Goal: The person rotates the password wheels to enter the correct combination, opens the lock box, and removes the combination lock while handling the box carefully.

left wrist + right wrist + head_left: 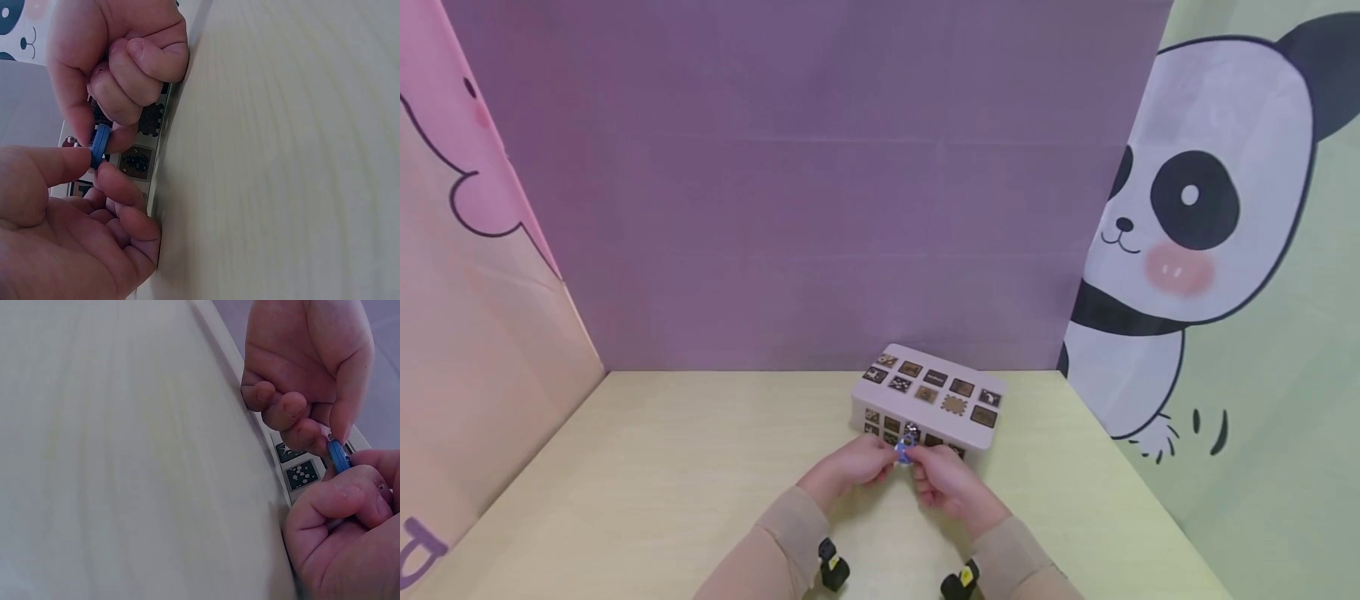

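Observation:
A small blue padlock (904,452) hangs at the front of a white box (942,410) patterned with small brown and black pictures. My left hand (862,460) pinches the padlock from the left between thumb and forefinger. From the right, my right hand (950,482) pinches it too, its other fingers folded in. The left wrist view has the blue padlock (100,145) edge-on between both sets of fingertips. In the right wrist view, fingers partly cover the padlock (339,456). The box is closed, and the hands hide part of its front.
The box stands on a pale wood-grain table (715,467), turned at an angle. A purple panel (790,183) rises behind the table. On the right is a wall with a panda picture (1225,167), and a pink cartoon wall (482,333) stands on the left.

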The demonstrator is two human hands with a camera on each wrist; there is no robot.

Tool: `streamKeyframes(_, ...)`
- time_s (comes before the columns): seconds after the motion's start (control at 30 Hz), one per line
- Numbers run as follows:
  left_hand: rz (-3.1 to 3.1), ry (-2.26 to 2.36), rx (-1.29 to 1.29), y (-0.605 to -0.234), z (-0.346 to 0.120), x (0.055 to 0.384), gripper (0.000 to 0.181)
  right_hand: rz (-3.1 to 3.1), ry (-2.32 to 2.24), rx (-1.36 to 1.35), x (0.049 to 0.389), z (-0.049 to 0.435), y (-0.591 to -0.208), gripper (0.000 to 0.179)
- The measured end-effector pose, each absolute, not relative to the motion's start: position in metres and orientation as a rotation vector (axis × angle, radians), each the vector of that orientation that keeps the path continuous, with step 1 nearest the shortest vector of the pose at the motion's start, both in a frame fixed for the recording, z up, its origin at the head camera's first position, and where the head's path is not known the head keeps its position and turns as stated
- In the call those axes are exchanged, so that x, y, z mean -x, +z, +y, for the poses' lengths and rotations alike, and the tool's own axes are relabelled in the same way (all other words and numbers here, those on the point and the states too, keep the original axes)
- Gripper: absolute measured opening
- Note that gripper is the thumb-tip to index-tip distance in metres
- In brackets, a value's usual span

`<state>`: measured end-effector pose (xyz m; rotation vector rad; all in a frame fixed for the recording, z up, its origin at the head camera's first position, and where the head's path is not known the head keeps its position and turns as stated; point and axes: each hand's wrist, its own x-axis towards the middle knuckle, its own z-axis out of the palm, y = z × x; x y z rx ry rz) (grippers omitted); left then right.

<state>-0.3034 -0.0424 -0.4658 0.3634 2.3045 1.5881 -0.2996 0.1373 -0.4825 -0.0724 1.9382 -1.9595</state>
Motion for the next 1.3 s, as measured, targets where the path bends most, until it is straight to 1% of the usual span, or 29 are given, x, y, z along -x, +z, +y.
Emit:
streamKeyframes(0.5, 2.303, 1.563, -0.347, -0.4656, -0.0436, 0.3047, 0.028, 1.756, -2.064, 0.025, 0.299, 0.1453, -0.4824, 0.033)
streamKeyframes(0.93, 2.329, 1.536, -0.352, -0.4646, -0.0441, 0.3028, 0.029, 1.74, -2.058, 0.047, 0.2965, 0.145, -0.48, 0.033)
streamKeyframes(1.2, 2.333, 1.542, -0.363, -0.4645, -0.0443, 0.3026, 0.031, 1.852, -2.024, 0.061, 0.2964, 0.1423, -0.4806, 0.022)
streamKeyframes(1.3, 2.33, 1.548, -0.354, -0.4639, -0.044, 0.3025, 0.03, 1.876, -2.016, 0.06, 0.2965, 0.1418, -0.481, 0.022)
